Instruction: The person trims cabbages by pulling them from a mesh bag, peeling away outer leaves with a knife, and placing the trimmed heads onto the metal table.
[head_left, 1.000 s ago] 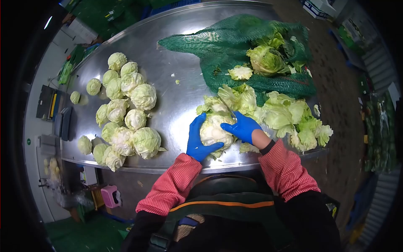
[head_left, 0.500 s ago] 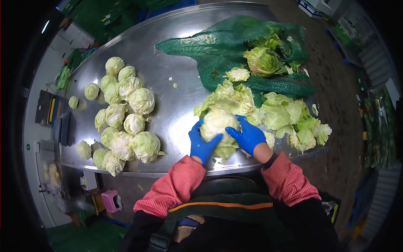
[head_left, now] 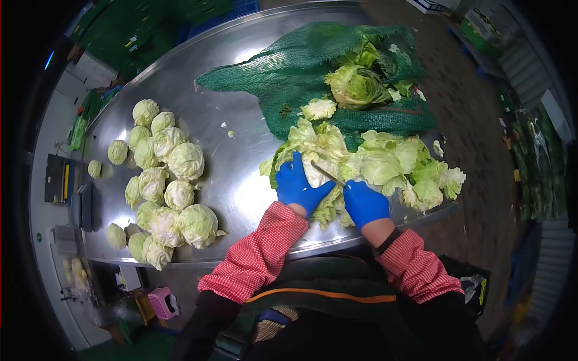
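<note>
Blue gloves cover both hands. My left hand rests spread, thumb apart, on the left side of a pale cabbage near the front edge of the steel table. In my closed right hand is a knife, its blade pointing up and left over the cabbage. Loose outer leaves lie around the cabbage and to its right. Beyond them a green net bag lies open with a leafy cabbage in it. A small cut piece sits on the net.
Several trimmed cabbages are grouped on the left of the steel table. A pink stool stands on the floor at the lower left. Green crates are beyond the table's far edge.
My right hand has come off the cabbage and now holds a knife. My left hand has moved up along the cabbage's side and spread. The view has shifted slightly.
</note>
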`<state>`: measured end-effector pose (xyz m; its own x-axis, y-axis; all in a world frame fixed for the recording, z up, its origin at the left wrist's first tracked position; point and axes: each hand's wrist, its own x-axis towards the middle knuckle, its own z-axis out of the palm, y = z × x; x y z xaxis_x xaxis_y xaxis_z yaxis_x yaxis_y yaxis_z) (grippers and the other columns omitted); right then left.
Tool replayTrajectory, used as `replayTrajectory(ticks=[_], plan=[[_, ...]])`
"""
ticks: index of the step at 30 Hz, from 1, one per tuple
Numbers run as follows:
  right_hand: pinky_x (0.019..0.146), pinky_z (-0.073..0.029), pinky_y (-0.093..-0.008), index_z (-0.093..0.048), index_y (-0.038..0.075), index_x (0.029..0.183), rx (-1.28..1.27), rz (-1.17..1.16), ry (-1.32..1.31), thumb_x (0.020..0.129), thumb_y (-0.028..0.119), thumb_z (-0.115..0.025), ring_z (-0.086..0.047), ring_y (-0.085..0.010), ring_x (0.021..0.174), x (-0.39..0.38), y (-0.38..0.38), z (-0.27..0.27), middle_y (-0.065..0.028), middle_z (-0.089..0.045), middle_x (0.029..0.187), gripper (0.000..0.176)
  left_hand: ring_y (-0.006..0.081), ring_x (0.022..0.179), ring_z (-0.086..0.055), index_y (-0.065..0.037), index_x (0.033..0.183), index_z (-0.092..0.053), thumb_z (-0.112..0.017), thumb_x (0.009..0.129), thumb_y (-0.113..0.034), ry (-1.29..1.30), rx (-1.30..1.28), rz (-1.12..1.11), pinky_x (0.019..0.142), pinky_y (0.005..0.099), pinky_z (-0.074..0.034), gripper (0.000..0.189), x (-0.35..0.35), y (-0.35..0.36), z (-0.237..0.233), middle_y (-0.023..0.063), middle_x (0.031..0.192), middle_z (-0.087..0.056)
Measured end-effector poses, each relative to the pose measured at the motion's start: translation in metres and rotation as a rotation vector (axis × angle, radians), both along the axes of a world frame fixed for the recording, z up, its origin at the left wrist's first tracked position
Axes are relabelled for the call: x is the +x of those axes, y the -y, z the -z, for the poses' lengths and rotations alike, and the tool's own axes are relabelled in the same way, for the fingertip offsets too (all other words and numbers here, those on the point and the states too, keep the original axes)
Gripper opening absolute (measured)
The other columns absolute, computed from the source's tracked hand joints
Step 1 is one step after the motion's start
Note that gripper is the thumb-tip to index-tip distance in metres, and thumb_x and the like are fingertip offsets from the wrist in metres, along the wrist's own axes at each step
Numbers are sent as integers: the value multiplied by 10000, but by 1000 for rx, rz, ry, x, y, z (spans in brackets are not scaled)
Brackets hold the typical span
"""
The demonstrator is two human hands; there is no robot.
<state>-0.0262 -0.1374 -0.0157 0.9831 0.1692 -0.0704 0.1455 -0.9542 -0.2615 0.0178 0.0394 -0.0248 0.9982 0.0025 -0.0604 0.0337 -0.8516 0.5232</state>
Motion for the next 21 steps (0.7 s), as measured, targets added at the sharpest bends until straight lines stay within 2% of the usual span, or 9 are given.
replayTrajectory(ticks=[4,6,7,9,12,15,16,19,21], plan=[[622,-527,-431,-588,115,977,20,41,-27,896,212,-485,-665,-318,736,21,5,20,-142,-650,870,163,421,1165,-461,0,1435,-296,-791,614,-553,-67,22,-62,1001,479,-383,1107,3,11,-6,285,1264,-450],[674,-530,-441,-610,115,1009,52,109,-90,903,216,-480,-666,-328,809,36,14,48,-165,-671,938,196,420,1169,-452,0,1437,-293,-794,612,-543,46,76,12,999,475,-381,1108,-10,14,3,285,1258,-449],[680,-520,-448,-579,75,1044,54,35,22,936,255,-460,-651,-355,784,43,23,34,-174,-665,962,241,420,1171,-447,0,1438,-292,-796,611,-538,114,103,47,998,472,-379,1108,-14,16,3,286,1255,-448],[724,-522,-440,-572,67,1124,75,-16,-70,935,319,-491,-654,-353,818,51,22,6,-164,-671,991,325,409,1171,-438,-1,1438,-296,-800,619,-505,152,80,85,997,460,-380,1086,-16,13,4,277,1243,-453],[788,-516,-430,-549,61,1189,184,55,-178,895,410,-557,-648,-354,901,41,5,-9,-169,-666,1044,456,402,1154,-442,-10,1435,-306,-816,621,-456,85,-58,83,998,461,-378,1059,-9,-2,7,259,1260,-438],[829,-505,-423,-535,77,1202,240,207,22,840,466,-618,-630,-358,975,50,-3,2,-171,-656,1088,538,402,1166,-436,-19,1434,-311,-833,609,-429,177,-112,202,1006,464,-373,1059,-19,-14,4,252,1283,-424],[843,-498,-424,-521,89,1208,322,174,-79,838,453,-615,-618,-361,1013,59,0,4,-171,-645,1128,527,444,1235,-380,-39,1448,-302,-846,599,-432,155,-129,241,1033,493,-356,1082,-24,-17,2,290,1348,-364],[823,-500,-434,-532,113,1175,332,57,-249,850,427,-602,-626,-363,982,65,-4,20,-163,-655,1095,457,447,1259,-358,-47,1450,-305,-845,606,-424,197,-168,279,1046,497,-343,1070,-41,-29,6,293,1374,-333],[786,-499,-455,-556,133,1105,301,95,-222,857,406,-587,-635,-368,917,61,-9,38,-149,-672,1008,370,442,1281,-341,-41,1446,-307,-851,611,-403,226,-225,289,1075,490,-319,1060,-59,-42,18,285,1403,-295]])
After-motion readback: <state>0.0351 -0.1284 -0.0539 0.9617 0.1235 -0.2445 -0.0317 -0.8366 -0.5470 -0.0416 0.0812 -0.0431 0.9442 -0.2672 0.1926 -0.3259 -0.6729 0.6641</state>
